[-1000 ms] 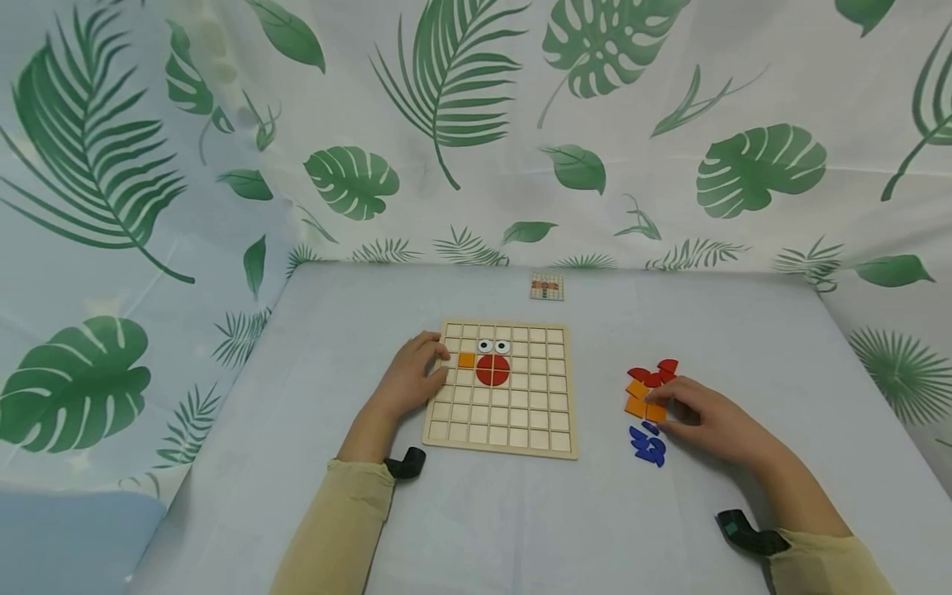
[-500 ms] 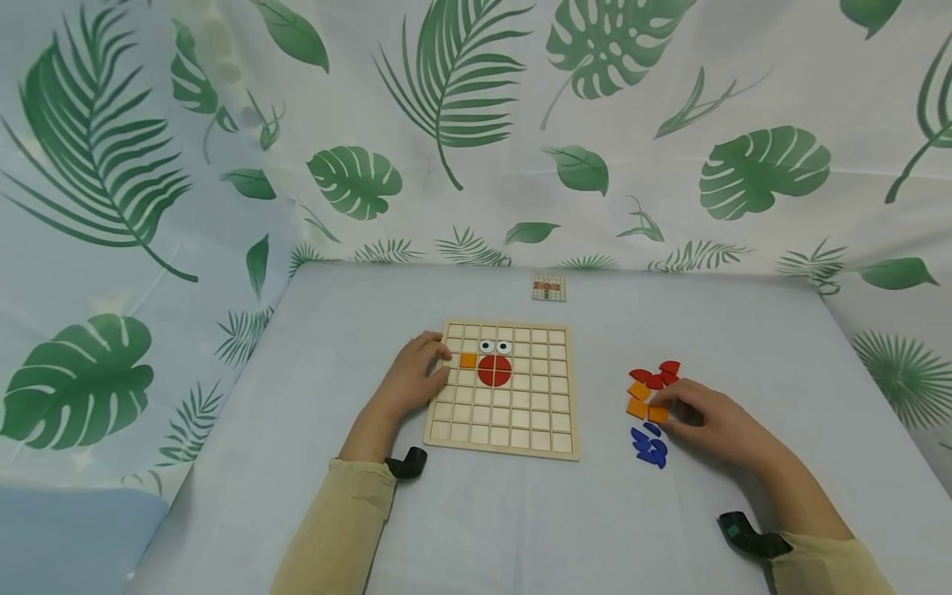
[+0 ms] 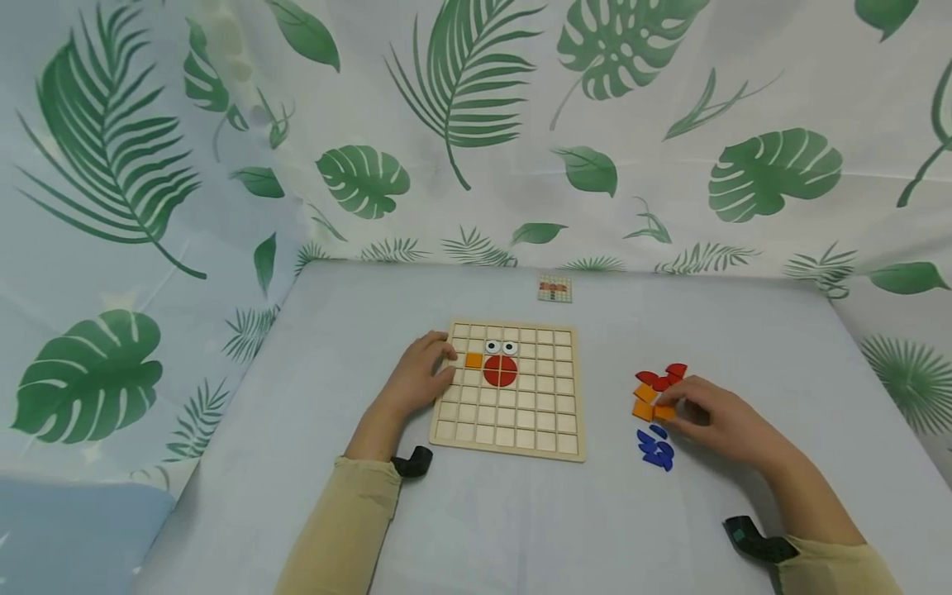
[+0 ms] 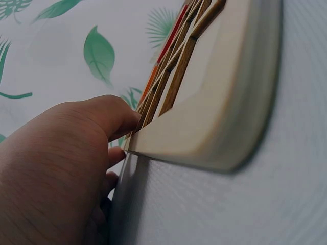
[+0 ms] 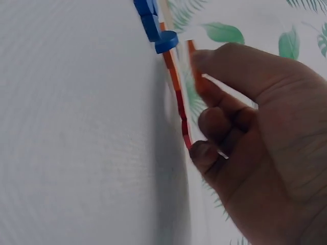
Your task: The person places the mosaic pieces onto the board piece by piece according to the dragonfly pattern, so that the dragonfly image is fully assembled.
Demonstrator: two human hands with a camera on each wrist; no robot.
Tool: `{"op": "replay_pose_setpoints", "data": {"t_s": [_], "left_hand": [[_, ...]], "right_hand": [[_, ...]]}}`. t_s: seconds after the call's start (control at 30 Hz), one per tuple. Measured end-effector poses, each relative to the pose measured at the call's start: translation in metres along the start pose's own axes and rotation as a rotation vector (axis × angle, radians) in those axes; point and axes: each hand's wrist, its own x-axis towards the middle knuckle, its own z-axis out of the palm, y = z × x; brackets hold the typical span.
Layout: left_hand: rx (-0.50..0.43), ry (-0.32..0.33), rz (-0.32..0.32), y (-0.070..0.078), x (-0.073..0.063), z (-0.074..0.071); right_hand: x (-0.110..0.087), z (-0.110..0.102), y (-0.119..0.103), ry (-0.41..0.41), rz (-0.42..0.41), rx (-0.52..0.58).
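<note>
Tipping up a bit now, one orange square (image 3: 664, 411) is leaving its flat spot of a moment ago, and my right hand (image 3: 720, 416) is pinching it between thumb and finger. Curvy blue bits (image 3: 658, 431), round-edged red bits (image 3: 676, 371) and flat orange squares (image 3: 643, 409) are lying beside it. My left hand (image 3: 416, 378) is resting, loosely bent, against the smooth wooden board (image 3: 515, 439), though some fingertips are hard to see.

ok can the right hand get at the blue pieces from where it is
Probably yes: the blue pieces lie close by the right hand, uncovered, though it pinches an orange square.
</note>
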Motion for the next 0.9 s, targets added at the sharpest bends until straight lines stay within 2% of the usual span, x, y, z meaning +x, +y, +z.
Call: {"op": "replay_pose_setpoints", "data": {"t_s": [0.17, 0.33, 0.6, 0.77, 0.9], "left_hand": [[0.002, 0.007, 0.007, 0.002, 0.0, 0.0], [0.001, 0.014, 0.017, 0.002, -0.001, -0.001], [0.003, 0.034, 0.048, -0.002, -0.002, 0.001], [0.0, 0.027, 0.034, -0.001, -0.002, 0.0], [0.005, 0.014, 0.023, 0.0, -0.002, -0.001]], "right_hand": [[0.007, -0.005, -0.009, 0.004, -0.009, 0.024], [0.025, -0.007, -0.026, -0.022, -0.012, 0.041], [0.067, -0.004, -0.062, -0.068, -0.023, 0.111], [0.097, 0.005, -0.075, -0.08, -0.052, 0.147], [0.117, 0.014, -0.082, -0.094, -0.037, 0.184]]}}
